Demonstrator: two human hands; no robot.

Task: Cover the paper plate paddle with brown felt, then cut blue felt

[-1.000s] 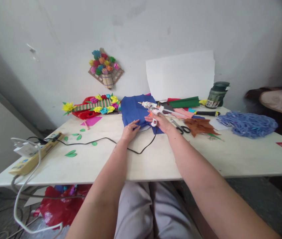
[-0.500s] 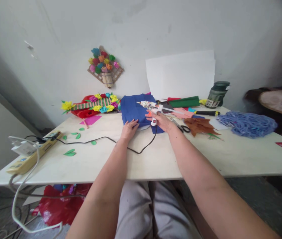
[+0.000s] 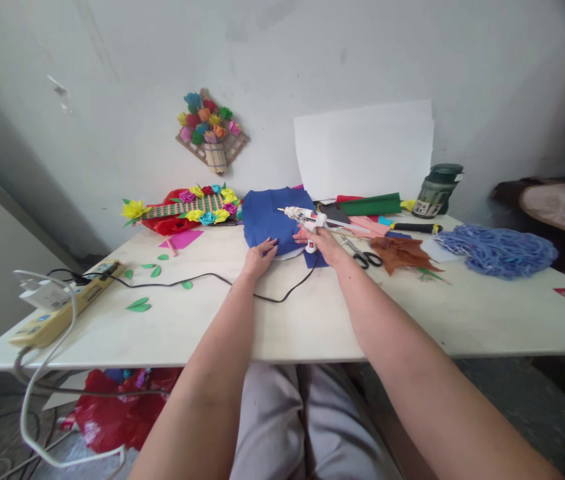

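A hot glue gun (image 3: 312, 230) with a white body sits in my right hand (image 3: 329, 245), whose fingers are wrapped round its grip. Its nozzle points left over a blue sheet (image 3: 275, 217), and a clear glue stick runs out of its back. My left hand (image 3: 260, 259) is at the sheet's front edge, fingers bent together on it; what lies under them is hidden. A white edge shows beneath the sheet, and a small blue piece (image 3: 318, 259) lies under the gun. The gun's black cord (image 3: 202, 275) trails left across the table.
Scissors (image 3: 362, 255), brown fabric (image 3: 397, 253) and a blue yarn bundle (image 3: 500, 250) lie to the right, with a dark jar (image 3: 437, 191) behind. Green leaf cutouts (image 3: 138, 305) and a power strip (image 3: 70, 307) are at left. A flower-decorated piece (image 3: 187, 210) lies at the back.
The glue gun and my right hand have shifted slightly right, with the nozzle a little lower over the blue sheet. My left hand stays at the sheet's front edge.
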